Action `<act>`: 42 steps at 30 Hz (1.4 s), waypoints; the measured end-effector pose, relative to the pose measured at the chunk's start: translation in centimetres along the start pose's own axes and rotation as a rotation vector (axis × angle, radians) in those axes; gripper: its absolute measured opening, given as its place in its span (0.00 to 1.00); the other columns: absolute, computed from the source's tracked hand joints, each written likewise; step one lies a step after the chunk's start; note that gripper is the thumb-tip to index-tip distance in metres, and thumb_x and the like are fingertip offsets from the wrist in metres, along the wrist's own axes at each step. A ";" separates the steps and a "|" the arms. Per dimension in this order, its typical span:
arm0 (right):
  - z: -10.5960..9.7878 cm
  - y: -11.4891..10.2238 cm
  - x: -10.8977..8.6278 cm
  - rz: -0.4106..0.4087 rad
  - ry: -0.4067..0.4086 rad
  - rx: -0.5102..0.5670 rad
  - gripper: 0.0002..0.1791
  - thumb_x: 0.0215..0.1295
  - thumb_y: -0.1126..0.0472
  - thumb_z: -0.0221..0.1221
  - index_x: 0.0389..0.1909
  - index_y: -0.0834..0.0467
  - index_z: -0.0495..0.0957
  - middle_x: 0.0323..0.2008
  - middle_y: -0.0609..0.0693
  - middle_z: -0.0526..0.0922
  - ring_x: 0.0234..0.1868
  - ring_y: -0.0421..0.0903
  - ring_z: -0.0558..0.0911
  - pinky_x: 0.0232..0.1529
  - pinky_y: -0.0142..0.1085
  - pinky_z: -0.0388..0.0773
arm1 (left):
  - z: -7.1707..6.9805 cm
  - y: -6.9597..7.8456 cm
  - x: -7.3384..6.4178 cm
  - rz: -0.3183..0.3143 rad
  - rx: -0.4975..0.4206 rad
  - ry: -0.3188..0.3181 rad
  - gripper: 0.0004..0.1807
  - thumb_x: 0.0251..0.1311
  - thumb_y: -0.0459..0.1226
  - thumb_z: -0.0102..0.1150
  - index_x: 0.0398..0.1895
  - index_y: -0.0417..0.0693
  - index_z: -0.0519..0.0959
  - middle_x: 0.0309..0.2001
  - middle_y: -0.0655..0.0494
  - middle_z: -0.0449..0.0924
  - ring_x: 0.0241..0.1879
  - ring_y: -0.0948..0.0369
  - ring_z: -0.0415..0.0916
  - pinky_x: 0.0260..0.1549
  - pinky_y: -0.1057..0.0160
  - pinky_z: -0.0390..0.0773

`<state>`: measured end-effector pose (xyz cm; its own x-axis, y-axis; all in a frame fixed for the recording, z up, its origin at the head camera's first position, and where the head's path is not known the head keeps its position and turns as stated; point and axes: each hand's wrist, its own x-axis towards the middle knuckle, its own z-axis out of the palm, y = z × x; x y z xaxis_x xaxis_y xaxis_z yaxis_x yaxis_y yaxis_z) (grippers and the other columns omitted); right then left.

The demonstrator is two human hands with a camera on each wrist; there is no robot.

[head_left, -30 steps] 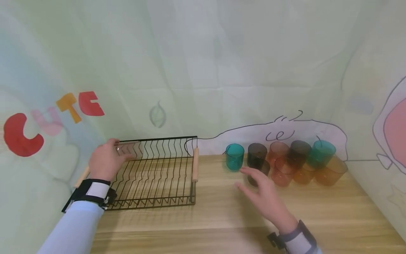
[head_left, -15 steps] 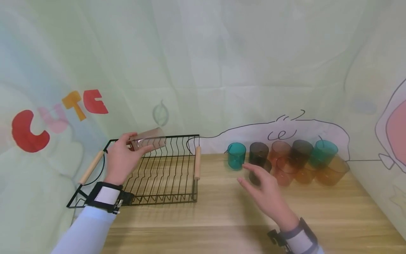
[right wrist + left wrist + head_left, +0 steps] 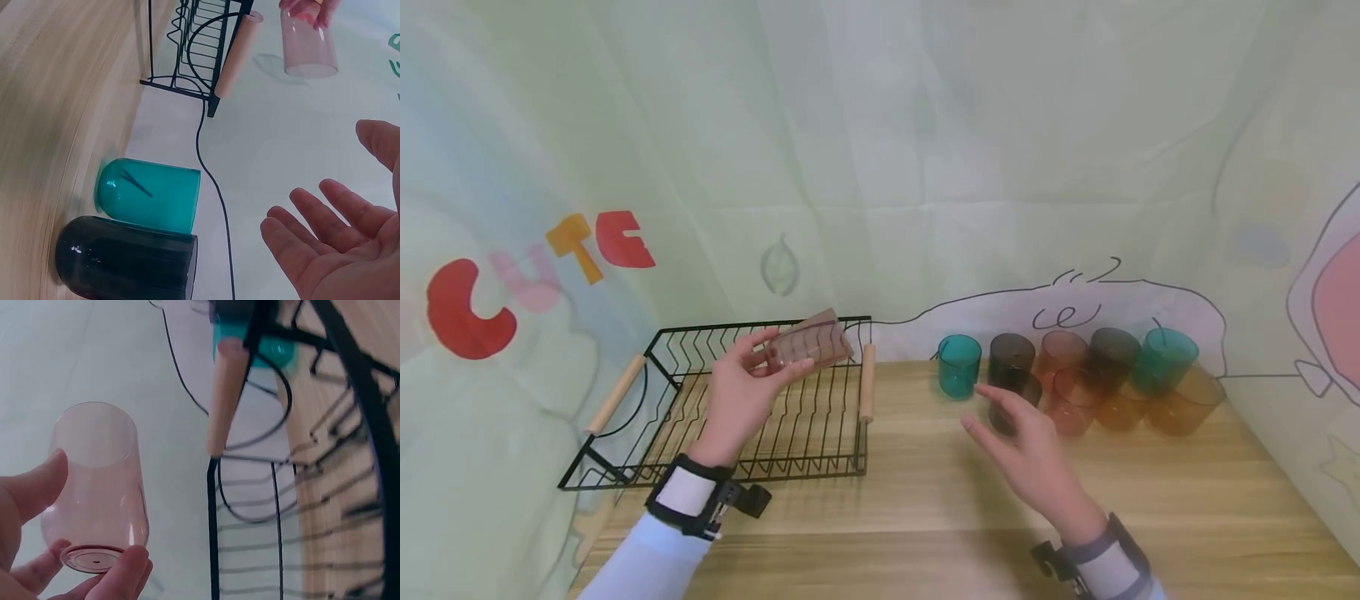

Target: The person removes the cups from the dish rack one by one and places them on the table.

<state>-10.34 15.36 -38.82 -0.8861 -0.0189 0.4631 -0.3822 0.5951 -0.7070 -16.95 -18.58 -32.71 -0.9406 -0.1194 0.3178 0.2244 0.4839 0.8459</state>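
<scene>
My left hand (image 3: 741, 396) holds a clear pinkish cup (image 3: 811, 342) above the black wire dish rack (image 3: 861, 467). In the left wrist view, thumb and fingers grip the cup (image 3: 97, 481) near its base, and its mouth points away from the palm. The cup lies tilted on its side, mouth toward the right in the head view. Over the table, my right hand (image 3: 1033, 458) hovers with fingers relaxed and apart, holding nothing. It is nearest a teal cup (image 3: 958, 367) and a dark cup (image 3: 1011, 358); the right wrist view shows the palm (image 3: 350, 250) beside them.
Several upright cups in dark, pink, amber and teal, such as an amber cup (image 3: 1183, 400), are grouped at the table's back right. Wooden handles (image 3: 617, 396) rise at both ends of the rack. A printed cloth (image 3: 880, 167) backs the wooden table (image 3: 925, 517).
My left hand has lifted the pink cup from the rack's back left corner and carried it rightward over the rack. The right hand has stayed nearly still.
</scene>
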 end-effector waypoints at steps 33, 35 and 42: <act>0.9 -4.3 0.1 0.032 -0.070 0.332 0.29 0.65 0.50 0.57 0.62 0.60 0.66 0.58 0.51 0.72 0.58 0.44 0.70 0.55 0.43 0.68 | 10.5 4.1 -8.3 -0.207 -0.582 -0.278 0.36 0.45 0.47 0.71 0.58 0.55 0.65 0.51 0.46 0.72 0.49 0.54 0.73 0.41 0.58 0.77; 0.5 -5.0 0.0 0.043 -0.065 0.346 0.30 0.63 0.51 0.58 0.62 0.62 0.66 0.57 0.52 0.73 0.57 0.45 0.71 0.55 0.44 0.68 | 10.6 4.2 -8.6 -0.209 -0.575 -0.302 0.36 0.47 0.46 0.70 0.60 0.54 0.64 0.52 0.47 0.72 0.49 0.54 0.73 0.42 0.59 0.76; 1.6 -3.0 0.1 0.058 -0.054 0.347 0.35 0.57 0.46 0.63 0.64 0.53 0.65 0.56 0.47 0.74 0.55 0.42 0.73 0.51 0.43 0.72 | 10.7 5.6 -9.7 -0.233 -0.562 -0.321 0.43 0.47 0.44 0.70 0.67 0.49 0.61 0.54 0.47 0.70 0.51 0.55 0.72 0.45 0.62 0.74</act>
<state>-9.68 12.25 -37.53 -0.9182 -0.0412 0.3941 -0.3885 0.2885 -0.8751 -9.34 -5.47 -35.64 -0.9898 0.1389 0.0311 0.0234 -0.0570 0.9981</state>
